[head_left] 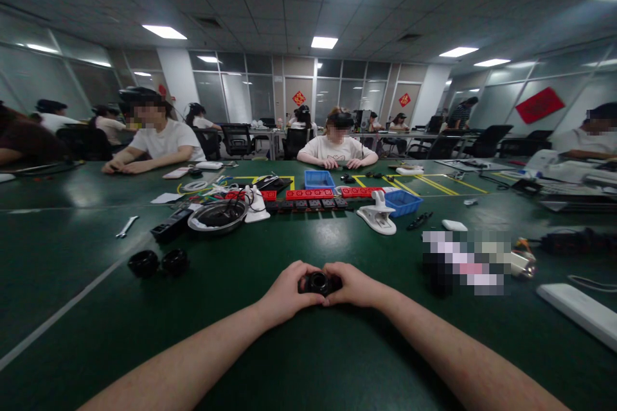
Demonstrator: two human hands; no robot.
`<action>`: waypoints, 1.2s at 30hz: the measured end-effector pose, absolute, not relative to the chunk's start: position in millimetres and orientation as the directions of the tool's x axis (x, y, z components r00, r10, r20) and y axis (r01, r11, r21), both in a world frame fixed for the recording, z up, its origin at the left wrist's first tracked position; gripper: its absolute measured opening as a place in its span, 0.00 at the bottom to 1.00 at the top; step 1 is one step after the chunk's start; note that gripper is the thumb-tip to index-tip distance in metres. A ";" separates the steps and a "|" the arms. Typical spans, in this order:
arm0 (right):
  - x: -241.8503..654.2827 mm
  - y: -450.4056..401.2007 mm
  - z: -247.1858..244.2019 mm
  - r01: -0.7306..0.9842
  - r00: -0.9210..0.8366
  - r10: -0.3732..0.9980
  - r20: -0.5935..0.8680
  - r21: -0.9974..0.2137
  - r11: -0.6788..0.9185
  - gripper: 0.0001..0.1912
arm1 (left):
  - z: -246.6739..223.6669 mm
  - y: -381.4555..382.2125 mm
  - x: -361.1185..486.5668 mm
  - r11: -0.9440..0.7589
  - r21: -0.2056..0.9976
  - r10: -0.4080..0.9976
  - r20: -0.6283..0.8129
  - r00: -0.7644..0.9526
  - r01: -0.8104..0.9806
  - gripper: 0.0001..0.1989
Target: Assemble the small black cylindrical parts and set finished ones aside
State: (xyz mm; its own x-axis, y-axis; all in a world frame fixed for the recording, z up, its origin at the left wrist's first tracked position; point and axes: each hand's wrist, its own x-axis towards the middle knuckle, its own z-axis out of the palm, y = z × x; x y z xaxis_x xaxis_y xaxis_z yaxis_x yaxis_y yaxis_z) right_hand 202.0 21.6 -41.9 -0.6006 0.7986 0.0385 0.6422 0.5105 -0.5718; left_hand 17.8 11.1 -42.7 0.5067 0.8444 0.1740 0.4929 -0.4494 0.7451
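Note:
Over the green tabletop in front of me, both hands are wrapped round a small black part with a round opening. My left hand grips its left side, fingers on top and thumb below. From the other side my right hand closes on it, and the two thumbs meet at its lower edge. The fingers cover much of the part, so its exact kind cannot be made out. To the left, apart from my hands, sit two shiny black ring-shaped pieces.
Farther up the table lie a metal bowl with black cables, red socket strips, a white clip stand and blue trays. A wrench is at left, a white bar at right. A person sits opposite.

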 end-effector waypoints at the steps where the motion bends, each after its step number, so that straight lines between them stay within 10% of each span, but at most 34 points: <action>1: 199.4 20.2 -43.9 0.682 -0.565 0.824 0.044 -0.538 0.496 0.19 | -43.4 9.9 19.2 -0.433 0.742 0.863 0.178 0.473 0.512 0.19; 8: 182.5 8.2 -46.3 0.873 -0.392 0.904 0.172 -0.239 0.424 0.24 | -43.9 6.8 21.7 -0.376 0.744 0.914 0.198 0.355 0.552 0.17; 21: 205.5 20.7 -29.8 0.567 -0.708 0.707 0.009 -0.589 0.576 0.18 | -41.0 13.0 12.3 -0.485 0.762 0.790 0.170 0.590 0.429 0.18; 36: 204.2 22.5 -31.7 0.549 -0.715 0.697 0.042 -0.584 0.598 0.15 | -42.7 12.9 15.1 -0.467 0.759 0.814 0.170 0.555 0.453 0.18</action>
State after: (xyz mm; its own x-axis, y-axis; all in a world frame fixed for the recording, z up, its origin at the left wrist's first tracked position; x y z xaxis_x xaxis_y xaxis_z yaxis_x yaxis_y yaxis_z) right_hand 204.2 22.5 -31.7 -0.7154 0.6975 0.0420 0.5488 0.5981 -0.5840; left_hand 15.1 12.9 -42.7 0.5551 0.8142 0.1699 0.4528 -0.4671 0.7595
